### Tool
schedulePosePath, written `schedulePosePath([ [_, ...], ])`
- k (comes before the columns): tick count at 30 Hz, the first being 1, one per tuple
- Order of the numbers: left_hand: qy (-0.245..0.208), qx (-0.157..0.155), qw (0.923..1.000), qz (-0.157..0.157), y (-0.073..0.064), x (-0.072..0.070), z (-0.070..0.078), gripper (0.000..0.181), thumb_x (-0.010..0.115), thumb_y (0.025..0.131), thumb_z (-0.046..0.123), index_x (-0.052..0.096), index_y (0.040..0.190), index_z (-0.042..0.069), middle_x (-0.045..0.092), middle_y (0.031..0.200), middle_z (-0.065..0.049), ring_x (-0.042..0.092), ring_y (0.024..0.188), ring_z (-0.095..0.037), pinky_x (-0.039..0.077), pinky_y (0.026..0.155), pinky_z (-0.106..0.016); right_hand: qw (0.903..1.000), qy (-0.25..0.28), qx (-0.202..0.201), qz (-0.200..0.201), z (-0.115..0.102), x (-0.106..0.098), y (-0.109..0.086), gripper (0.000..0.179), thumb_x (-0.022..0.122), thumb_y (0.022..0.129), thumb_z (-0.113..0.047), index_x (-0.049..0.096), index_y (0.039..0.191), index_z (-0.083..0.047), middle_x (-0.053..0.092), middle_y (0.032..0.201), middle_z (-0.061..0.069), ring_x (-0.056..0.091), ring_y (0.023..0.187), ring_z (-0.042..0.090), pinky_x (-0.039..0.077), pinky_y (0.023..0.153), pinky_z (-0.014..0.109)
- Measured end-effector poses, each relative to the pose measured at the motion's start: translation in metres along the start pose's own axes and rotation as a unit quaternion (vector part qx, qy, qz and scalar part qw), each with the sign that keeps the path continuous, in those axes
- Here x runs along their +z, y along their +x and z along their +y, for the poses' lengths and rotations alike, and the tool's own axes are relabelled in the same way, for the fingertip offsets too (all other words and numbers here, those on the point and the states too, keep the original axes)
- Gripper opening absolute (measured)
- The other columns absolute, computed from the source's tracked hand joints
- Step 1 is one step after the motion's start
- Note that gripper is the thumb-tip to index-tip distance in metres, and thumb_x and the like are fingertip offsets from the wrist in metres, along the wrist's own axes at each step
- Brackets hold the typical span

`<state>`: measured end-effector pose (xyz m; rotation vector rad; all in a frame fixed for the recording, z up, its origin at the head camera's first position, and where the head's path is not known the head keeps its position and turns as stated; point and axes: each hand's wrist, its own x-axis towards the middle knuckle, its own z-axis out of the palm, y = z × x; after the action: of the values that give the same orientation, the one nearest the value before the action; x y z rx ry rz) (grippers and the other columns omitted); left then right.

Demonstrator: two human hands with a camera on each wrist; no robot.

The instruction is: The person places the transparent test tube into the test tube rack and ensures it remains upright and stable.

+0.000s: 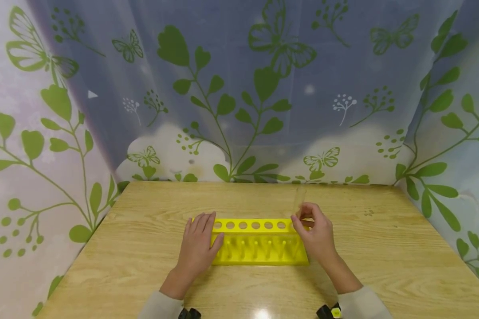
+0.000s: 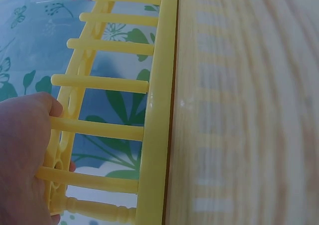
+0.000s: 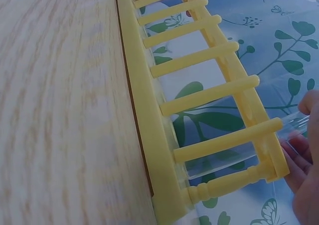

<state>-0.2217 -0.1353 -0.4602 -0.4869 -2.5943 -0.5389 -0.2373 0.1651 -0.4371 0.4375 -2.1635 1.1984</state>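
Observation:
A yellow test tube rack (image 1: 249, 231) stands on the table, with a row of round holes along its top and upright pegs on its base. My left hand (image 1: 199, 241) grips the rack's left end, fingers over the top bar and thumb at the front. At the right end, my right hand (image 1: 319, 230) pinches a clear test tube (image 1: 300, 197) between thumb and fingers. The tube's upper part rises above the hand. In the right wrist view, the tube's lower part (image 3: 222, 160) runs through the end hole, behind the last peg, towards the base.
The wooden table (image 1: 135, 239) extends around the rack on all sides. Behind it hangs a blue and white curtain (image 1: 231, 57) printed with green leaves and butterflies, and similar patterned cloth (image 1: 455, 146) borders both sides.

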Motion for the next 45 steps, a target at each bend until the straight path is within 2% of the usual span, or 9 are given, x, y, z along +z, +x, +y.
schedulePosePath([
  [6, -0.002, -0.004, 1.0, -0.001, -0.0009, 0.0008, 0.0007, 0.056, 0.057, 0.097, 0.033, 0.047, 0.141, -0.001, 0.051, 0.137, -0.017, 0.041, 0.132, -0.036, 0.023, 0.111, -0.059, 0.9999, 0.004, 0.002, -0.01, 0.0134, 0.0005, -0.0014, 0.029, 0.072, 0.085, 0.0, 0.056, 0.11, 0.002, 0.062, 0.088, 0.007, 0.063, 0.081, 0.018, 0.052, 0.069, 0.012],
  [19, 0.001, -0.007, 0.9999, -0.01, -0.0044, 0.0018, 0.0004, 0.057, 0.056, 0.098, 0.034, 0.046, 0.142, -0.001, 0.051, 0.137, -0.017, 0.041, 0.132, -0.036, 0.023, 0.112, -0.059, 0.9997, 0.005, 0.013, -0.02, 0.0115, -0.0009, -0.0031, 0.033, 0.074, 0.084, 0.0, 0.055, 0.111, 0.004, 0.062, 0.085, 0.004, 0.064, 0.08, 0.018, 0.054, 0.068, 0.017],
  [27, 0.004, -0.006, 0.9999, -0.009, -0.0049, 0.0003, -0.0008, 0.057, 0.057, 0.097, 0.033, 0.046, 0.142, -0.001, 0.051, 0.137, -0.017, 0.041, 0.132, -0.036, 0.024, 0.111, -0.06, 0.9992, 0.013, 0.024, -0.028, 0.0093, 0.0003, -0.0022, 0.035, 0.075, 0.083, -0.002, 0.055, 0.112, -0.001, 0.063, 0.086, 0.002, 0.064, 0.081, 0.017, 0.056, 0.069, 0.02],
  [36, -0.001, -0.006, 1.0, -0.007, -0.0039, -0.0007, 0.0, 0.057, 0.058, 0.097, 0.033, 0.047, 0.141, -0.001, 0.051, 0.137, -0.017, 0.041, 0.132, -0.036, 0.023, 0.112, -0.06, 0.9989, 0.023, 0.023, -0.035, 0.0083, -0.0013, 0.0016, 0.039, 0.076, 0.083, -0.003, 0.054, 0.115, -0.002, 0.062, 0.088, 0.005, 0.065, 0.083, 0.022, 0.058, 0.069, 0.034],
  [40, 0.0, -0.004, 1.0, -0.006, -0.0009, -0.0016, 0.0004, 0.059, 0.06, 0.096, 0.034, 0.046, 0.142, -0.001, 0.051, 0.137, -0.017, 0.04, 0.132, -0.036, 0.023, 0.112, -0.06, 0.9991, 0.011, 0.025, -0.033, 0.0078, -0.0018, 0.0041, 0.045, 0.077, 0.082, -0.004, 0.052, 0.119, -0.002, 0.061, 0.093, 0.008, 0.064, 0.089, 0.024, 0.056, 0.078, 0.04],
  [45, -0.006, -0.002, 0.9998, -0.018, -0.0003, -0.0012, 0.0, 0.062, 0.06, 0.095, 0.038, 0.045, 0.144, 0.003, 0.049, 0.139, -0.016, 0.038, 0.133, -0.036, 0.022, 0.11, -0.062, 0.9986, -0.009, 0.035, -0.038, 0.0065, -0.0032, 0.0032, 0.056, 0.079, 0.081, -0.007, 0.047, 0.126, 0.001, 0.06, 0.106, 0.015, 0.058, 0.104, 0.033, 0.046, 0.093, 0.047],
])
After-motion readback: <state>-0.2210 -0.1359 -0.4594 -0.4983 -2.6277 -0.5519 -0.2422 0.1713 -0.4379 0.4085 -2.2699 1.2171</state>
